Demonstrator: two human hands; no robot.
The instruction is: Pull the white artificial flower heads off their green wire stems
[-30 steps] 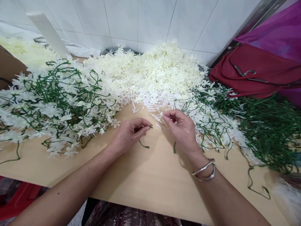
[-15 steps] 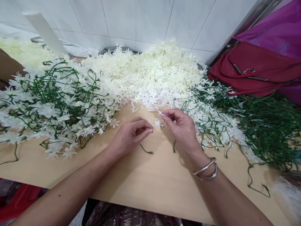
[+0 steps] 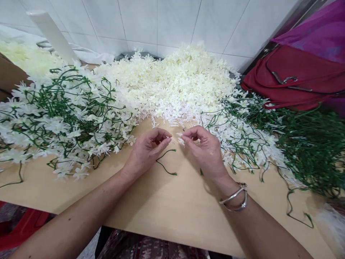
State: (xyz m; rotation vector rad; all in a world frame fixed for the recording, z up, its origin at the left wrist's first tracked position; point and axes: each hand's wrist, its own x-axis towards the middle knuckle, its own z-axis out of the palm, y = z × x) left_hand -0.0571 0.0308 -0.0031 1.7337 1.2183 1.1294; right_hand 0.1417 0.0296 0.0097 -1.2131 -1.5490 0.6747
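My left hand (image 3: 147,149) is closed in a pinch, with a small white flower piece (image 3: 172,139) at its fingertips. Facing it across a narrow gap, my right hand (image 3: 206,151) pinches another small white piece (image 3: 179,134) between thumb and forefinger; its exact shape is too small to make out. A thin green artificial stem (image 3: 164,167) curves out beside my left hand over the table, partly hidden by it. Loose white bits lie under my right fingertips. Beyond both hands rises a big heap of cream-white artificial blossoms (image 3: 172,79).
White flowers on green stems (image 3: 72,115) are piled at the left. More flowers (image 3: 242,144) and a mass of green stems (image 3: 312,151) lie at the right of the wooden table (image 3: 172,212). Behind them sits a red bag (image 3: 304,79) near a tiled wall (image 3: 172,21).
My left hand has shifted slightly up, and a white piece now shows at its fingertips. My right fingertips have dropped a little toward it. More of the green stem is visible.
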